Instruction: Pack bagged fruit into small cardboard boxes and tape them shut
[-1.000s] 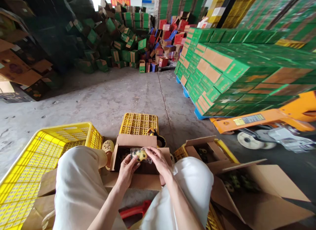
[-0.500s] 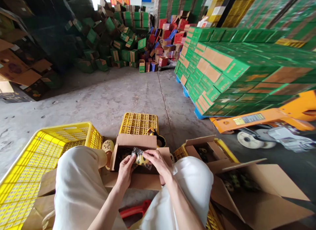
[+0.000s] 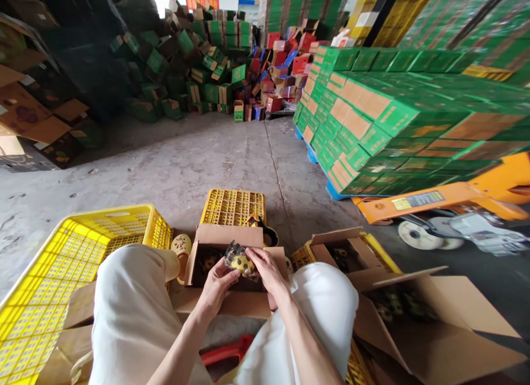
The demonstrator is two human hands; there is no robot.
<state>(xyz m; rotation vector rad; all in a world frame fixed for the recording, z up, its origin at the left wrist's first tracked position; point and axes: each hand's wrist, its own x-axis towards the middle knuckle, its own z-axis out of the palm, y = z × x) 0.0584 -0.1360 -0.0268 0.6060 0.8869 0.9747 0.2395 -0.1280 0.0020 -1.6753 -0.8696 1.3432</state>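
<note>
A small yellow item with dark spots, in a clear plastic wrapper (image 3: 240, 263), is held between both hands above an open cardboard box (image 3: 229, 235). My left hand (image 3: 218, 283) pinches its left and lower side, thumb on top. On its right, my right hand (image 3: 266, 268) grips the edge with bent fingers. Inside the box, partly hidden by the hands, lie dark wrapped items (image 3: 207, 259). The box stands on the floor between my knees.
Left is a large yellow crate (image 3: 120, 214); ahead, an upturned yellow crate (image 3: 234, 204). Open cartons (image 3: 459, 302) with green items stand right. An orange pallet jack (image 3: 439, 200) and stacked green boxes (image 3: 372, 117) are beyond. A red handle (image 3: 227, 352) lies below.
The wrapped item has turned and shifted slightly right. My left hand has moved right and slightly down, its fingers now more under the item; my right hand has shifted a little.
</note>
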